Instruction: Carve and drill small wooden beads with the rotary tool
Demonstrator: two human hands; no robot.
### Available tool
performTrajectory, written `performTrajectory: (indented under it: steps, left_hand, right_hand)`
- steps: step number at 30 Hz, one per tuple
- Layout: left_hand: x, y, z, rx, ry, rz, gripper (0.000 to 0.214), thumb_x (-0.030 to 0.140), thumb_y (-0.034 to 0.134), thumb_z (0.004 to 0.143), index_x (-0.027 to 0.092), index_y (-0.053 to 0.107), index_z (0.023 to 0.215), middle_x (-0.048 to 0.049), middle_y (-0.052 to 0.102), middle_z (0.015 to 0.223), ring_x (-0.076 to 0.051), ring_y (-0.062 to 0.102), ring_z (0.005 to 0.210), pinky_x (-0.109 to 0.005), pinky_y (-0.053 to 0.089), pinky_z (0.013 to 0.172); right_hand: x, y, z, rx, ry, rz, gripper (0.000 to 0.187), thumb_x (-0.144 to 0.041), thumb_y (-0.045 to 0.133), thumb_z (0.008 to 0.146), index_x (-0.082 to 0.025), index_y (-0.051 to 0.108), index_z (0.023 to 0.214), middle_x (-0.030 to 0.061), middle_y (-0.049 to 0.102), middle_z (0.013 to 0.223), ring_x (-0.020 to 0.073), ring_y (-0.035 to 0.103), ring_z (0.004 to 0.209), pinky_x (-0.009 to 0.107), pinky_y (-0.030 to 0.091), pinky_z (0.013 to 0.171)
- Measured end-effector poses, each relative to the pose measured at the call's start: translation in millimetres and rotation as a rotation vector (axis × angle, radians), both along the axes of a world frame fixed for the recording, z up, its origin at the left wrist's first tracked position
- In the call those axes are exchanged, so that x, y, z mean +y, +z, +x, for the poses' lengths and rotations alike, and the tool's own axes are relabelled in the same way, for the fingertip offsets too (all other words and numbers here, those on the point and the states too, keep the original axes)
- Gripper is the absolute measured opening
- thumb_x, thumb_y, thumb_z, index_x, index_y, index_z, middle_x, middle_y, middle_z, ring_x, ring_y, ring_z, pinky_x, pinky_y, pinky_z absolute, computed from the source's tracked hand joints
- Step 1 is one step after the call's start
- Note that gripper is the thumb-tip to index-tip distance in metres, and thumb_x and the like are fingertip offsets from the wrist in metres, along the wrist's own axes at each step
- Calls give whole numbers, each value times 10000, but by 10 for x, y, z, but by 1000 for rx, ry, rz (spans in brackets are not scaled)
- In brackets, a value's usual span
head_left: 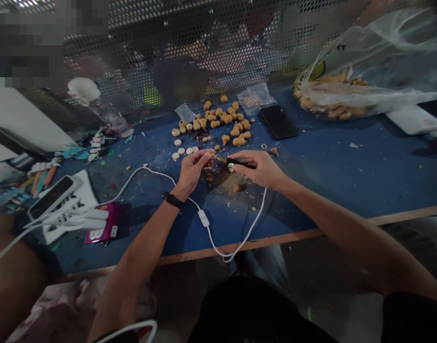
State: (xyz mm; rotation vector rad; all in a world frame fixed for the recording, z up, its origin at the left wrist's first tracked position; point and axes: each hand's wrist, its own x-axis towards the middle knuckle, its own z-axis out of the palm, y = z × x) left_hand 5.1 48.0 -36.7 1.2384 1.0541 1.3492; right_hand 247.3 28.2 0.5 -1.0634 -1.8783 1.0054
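- Heads up, your left hand [193, 171] is pinched tight on a small tan piece [212, 155], right at the fingertips.
- Your right hand [257, 169] is clamped on a slim black tool [242, 163], and the two hands are almost touching.
- At 6 o'clock, a white cable [203, 218] loops over the wooden front edge [275, 236] of the table.
- You've got blue tabletop [322, 176] at 3 o'clock, just scattered chips on it.
- A power strip [61, 221] sits at 8 o'clock, under a phone [50, 197].
- At 12 o'clock there's a cluster of tan pieces [211, 121], with a black phone [278, 122] at 1 o'clock.
- A plastic bag [347, 90] of tan pieces is at 2 o'clock, by the perforated metal screen [204, 47].
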Motion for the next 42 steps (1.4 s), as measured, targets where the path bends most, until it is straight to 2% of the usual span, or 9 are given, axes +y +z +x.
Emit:
performTrajectory:
  steps: [9, 19, 29, 36, 42]
  left_hand:
    - [11, -15, -12, 18, -3, 0, 407, 567, 854, 787, 214, 837, 989, -28, 751, 798, -105, 628, 668, -259, 537, 702]
    - [15, -28, -17, 16, -6, -7, 414, 558, 855, 787, 206, 834, 1004, -15, 732, 782, -102, 626, 668, -255, 531, 704]
    - [0, 6, -3, -1, 0, -9, 415, 574, 884, 745, 224, 847, 964, -18, 742, 793, -100, 625, 669, -251, 528, 699]
    - [8, -6, -10, 9, -1, -2, 417, 563, 868, 770, 208, 840, 986, -23, 750, 807, -102, 627, 667, -256, 528, 698]
    - [20, -21, -14, 21, 0, 1, 410, 561, 858, 785, 208, 837, 992, -19, 736, 787, -102, 619, 660, -256, 522, 687]
  right_hand:
    - [-4, 3, 14, -10, -4, -17, 362, -411, 713, 912, -216, 799, 1206, 85, 811, 1132, 293, 770, 1021, 444, 626, 923]
    - [14, -31, -1, -3, 1, 18, 317, -396, 710, 915, -248, 802, 1180, 58, 806, 1178, 282, 763, 1091, 452, 589, 1029]
    - [16, -36, 12, -18, 9, 19, 332, -413, 711, 923, -239, 803, 1190, 66, 800, 1195, 298, 757, 1103, 478, 591, 1049]
    - [9, -25, -1, -2, 7, 14, 310, -389, 714, 917, -248, 808, 1176, 69, 804, 1192, 307, 756, 1117, 494, 590, 1043]
    - [17, -36, 3, -8, 14, 11, 328, -396, 713, 920, -234, 804, 1190, 74, 804, 1193, 297, 761, 1098, 465, 589, 1035]
